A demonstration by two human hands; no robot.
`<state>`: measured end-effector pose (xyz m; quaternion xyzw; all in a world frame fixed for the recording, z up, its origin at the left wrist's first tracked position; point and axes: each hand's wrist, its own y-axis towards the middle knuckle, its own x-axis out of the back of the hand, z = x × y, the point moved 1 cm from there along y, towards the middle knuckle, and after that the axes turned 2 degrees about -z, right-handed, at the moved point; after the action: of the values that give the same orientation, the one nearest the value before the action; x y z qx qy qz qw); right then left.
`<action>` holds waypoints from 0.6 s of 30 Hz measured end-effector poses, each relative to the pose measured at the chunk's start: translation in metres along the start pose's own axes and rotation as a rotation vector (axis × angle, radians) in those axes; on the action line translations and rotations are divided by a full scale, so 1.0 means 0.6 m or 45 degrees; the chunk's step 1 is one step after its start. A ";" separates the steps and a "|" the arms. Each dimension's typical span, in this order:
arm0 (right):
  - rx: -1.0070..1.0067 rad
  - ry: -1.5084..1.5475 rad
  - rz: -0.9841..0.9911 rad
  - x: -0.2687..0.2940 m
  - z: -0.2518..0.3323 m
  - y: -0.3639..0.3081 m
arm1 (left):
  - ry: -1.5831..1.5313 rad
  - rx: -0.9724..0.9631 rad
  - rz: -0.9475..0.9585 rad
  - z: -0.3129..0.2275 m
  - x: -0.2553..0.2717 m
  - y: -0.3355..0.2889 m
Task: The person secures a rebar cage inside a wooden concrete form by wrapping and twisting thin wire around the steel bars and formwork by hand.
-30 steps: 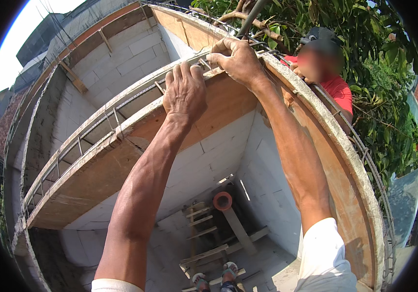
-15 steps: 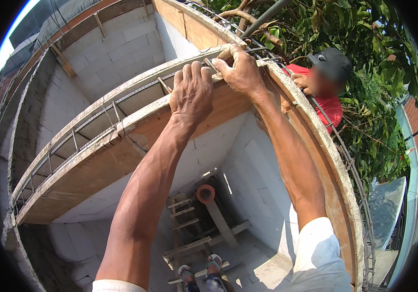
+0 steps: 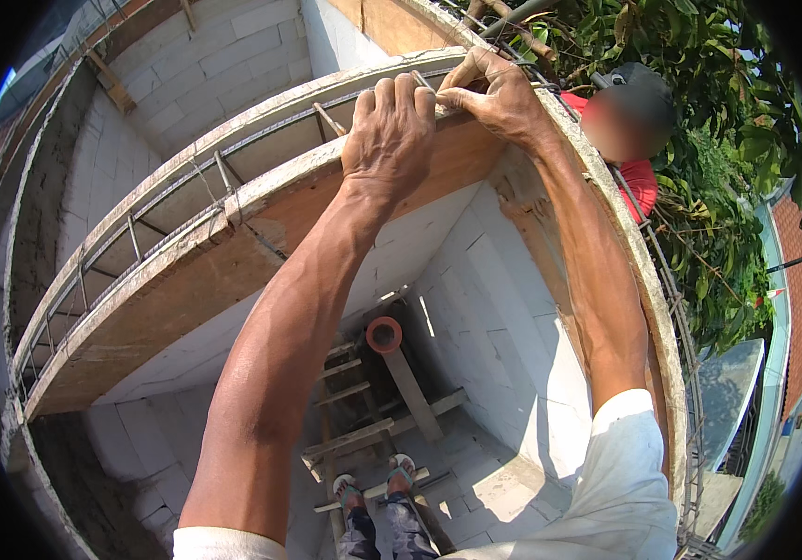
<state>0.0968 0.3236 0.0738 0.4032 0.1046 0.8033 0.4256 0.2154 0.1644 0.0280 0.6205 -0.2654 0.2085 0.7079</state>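
Occluded, cropped and unresolved items

Left hand (image 3: 387,140): fingertips hidden behind the knuckles; grip cannot be told. Right hand (image 3: 502,101): whatever lies between thumb and fingers is too small to make out. Left forearm (image 3: 293,327) covers part of the formwork board (image 3: 186,278). Co-worker (image 3: 640,189): head blurred, lower body hidden. Wearer's legs (image 3: 405,527) and white sleeves (image 3: 625,467) are cut off by the lower edge.

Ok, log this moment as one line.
left hand: fingers over formwork board edge | right hand: beside it, hold unclear | rebar cage: beyond board | wooden ladder: below | co-worker: red top, at right
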 end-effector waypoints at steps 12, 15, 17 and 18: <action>-0.255 -0.119 -0.032 -0.003 0.007 0.018 | -0.034 0.028 -0.040 0.001 -0.001 0.003; -0.185 -0.237 0.003 -0.009 0.021 0.020 | -0.034 0.034 -0.017 0.004 0.000 0.000; -0.047 -0.321 -0.091 -0.001 0.013 0.010 | -0.037 0.003 -0.082 -0.007 -0.004 0.008; -0.051 -0.335 -0.099 0.001 0.008 0.001 | -0.049 -0.004 -0.091 -0.012 -0.005 0.010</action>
<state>0.0996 0.3229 0.0780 0.4921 0.0475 0.7284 0.4744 0.2104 0.1726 0.0299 0.6325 -0.2570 0.1705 0.7105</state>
